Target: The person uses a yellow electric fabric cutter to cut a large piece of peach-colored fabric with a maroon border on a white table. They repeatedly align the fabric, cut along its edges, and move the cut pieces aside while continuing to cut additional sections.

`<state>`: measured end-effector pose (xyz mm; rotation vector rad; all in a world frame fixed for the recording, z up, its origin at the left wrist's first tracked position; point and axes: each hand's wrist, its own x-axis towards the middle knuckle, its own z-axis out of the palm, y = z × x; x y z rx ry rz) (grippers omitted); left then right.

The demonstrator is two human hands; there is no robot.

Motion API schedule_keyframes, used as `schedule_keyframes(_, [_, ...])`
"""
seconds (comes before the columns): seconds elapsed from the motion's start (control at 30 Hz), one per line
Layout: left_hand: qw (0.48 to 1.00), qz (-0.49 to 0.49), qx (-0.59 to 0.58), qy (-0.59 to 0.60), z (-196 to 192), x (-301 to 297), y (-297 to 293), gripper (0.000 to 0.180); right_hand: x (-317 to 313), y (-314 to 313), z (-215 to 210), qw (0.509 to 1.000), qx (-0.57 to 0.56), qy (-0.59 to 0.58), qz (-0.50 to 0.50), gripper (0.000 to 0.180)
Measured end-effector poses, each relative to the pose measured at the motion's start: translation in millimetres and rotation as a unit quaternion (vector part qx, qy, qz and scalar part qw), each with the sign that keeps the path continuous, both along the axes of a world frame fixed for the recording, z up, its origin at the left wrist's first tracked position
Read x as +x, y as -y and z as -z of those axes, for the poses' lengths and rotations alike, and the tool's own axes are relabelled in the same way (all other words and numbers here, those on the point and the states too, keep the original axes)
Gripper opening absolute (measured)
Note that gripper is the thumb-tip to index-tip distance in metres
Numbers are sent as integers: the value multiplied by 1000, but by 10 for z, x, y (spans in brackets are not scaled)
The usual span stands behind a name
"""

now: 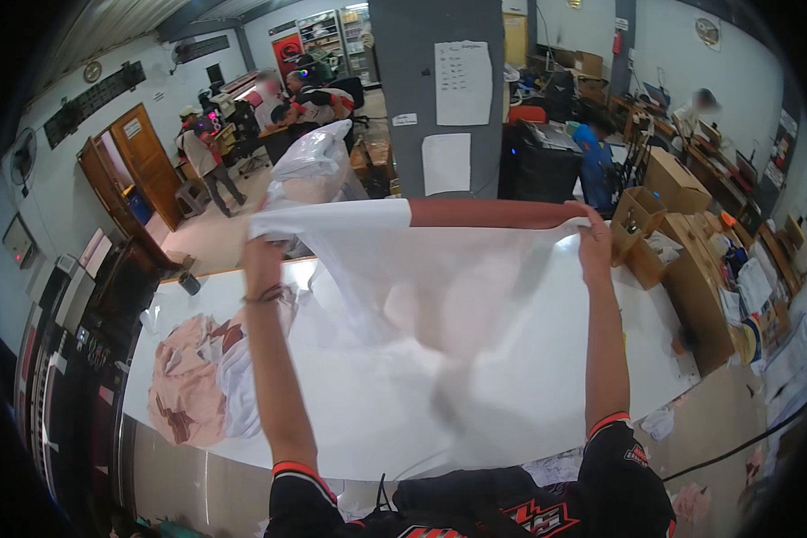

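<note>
Both arms up, left hand (262, 244) pinched shut on one top corner of a see-through plastic sheet (421, 296), right hand (594, 240) gripped the other corner, sheet stretched above the white surface (511, 403), crumpled pinkish cloth pile (193, 381) left of the sheet

Indoor light is even and fairly bright, coming from overhead, and the white table (511, 394) reads near blown-out with soft glare. Heavy fisheye: straight edges bow, corners vignette to black. The held translucent sheet (439, 296) shows motion blur in its lower folds; background detail stays soft and low-res.
</note>
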<state>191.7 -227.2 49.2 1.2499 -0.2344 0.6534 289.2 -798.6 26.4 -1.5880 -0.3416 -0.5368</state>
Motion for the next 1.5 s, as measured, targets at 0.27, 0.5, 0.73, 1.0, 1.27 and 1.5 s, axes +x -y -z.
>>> schedule_keyframes(0.27, [927, -252, 229, -160, 632, -1988, 104, 37, -1000, 991, 789, 933, -278, 89, 208, 28])
schedule_keyframes(0.5, [856, -222, 383, -267, 2162, -2205, 205, 65, -1361, 828, 2093, 891, -377, 65, 244, 16])
schedule_keyframes(0.73, [717, -237, 537, -375, 3319, -2367, 29, 63, -1398, 539, 2923, 934, -322, -60, 139, 15])
schedule_keyframes(1.0, [687, -215, 574, -391, 3541, -2028, 781, 63, -949, 307, 3246, 838, -497, -161, 158, 73])
schedule_keyframes(1.27, [564, -274, 590, -509, 3296, -2493, 1239, 89, -1496, 388, 3242, 747, -618, -202, 138, 83])
schedule_keyframes(1.5, [532, -259, 573, -566, 3238, -2659, 1168, 84, -1481, 1455, 3178, 775, -548, -125, 290, 73])
